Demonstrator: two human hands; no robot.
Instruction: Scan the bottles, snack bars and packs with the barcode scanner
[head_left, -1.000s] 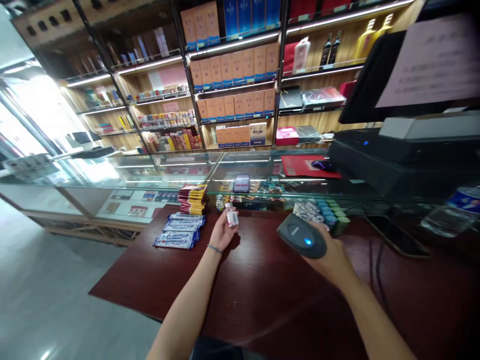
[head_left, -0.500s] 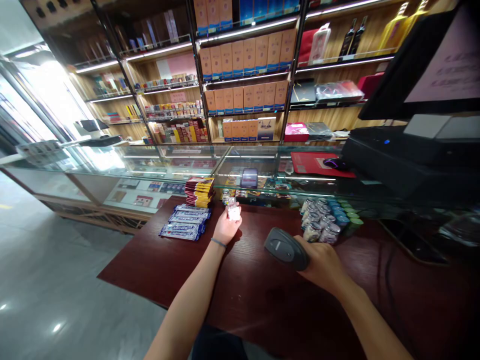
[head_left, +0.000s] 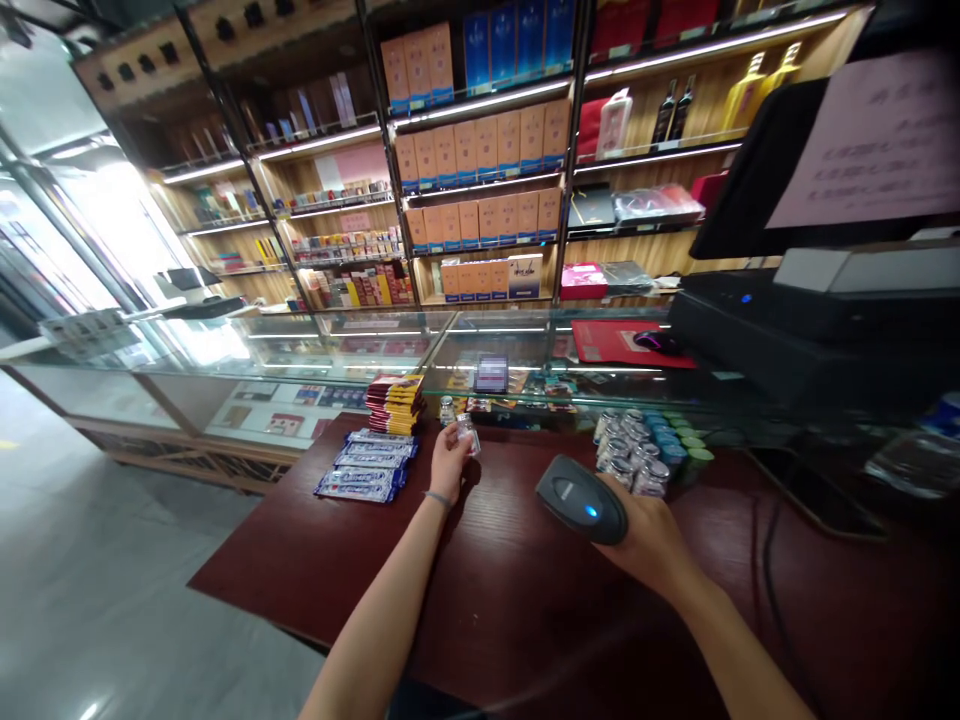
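My left hand [head_left: 448,460] is closed round a small clear bottle [head_left: 469,433] with a light cap, held just above the dark red wooden counter [head_left: 517,590], close to another small bottle [head_left: 447,410] standing by the glass case. My right hand [head_left: 645,535] grips a dark handheld barcode scanner [head_left: 581,497] with a blue light lit, its head aimed left toward the bottle. A cluster of several small bottles [head_left: 628,455] with silver, blue and green caps stands just beyond the scanner.
Blue-wrapped bars [head_left: 365,465] lie left of my left hand, beside a stack of red and yellow packs [head_left: 394,400]. A glass display case [head_left: 420,350] runs behind the counter, with lit shelves of boxes beyond. A black till and monitor [head_left: 817,250] stand at the right, cables trailing down.
My left hand has turned the small bottle and lowered it slightly near the glass case. The scanner in my right hand has tipped up, so its blue light shows again.
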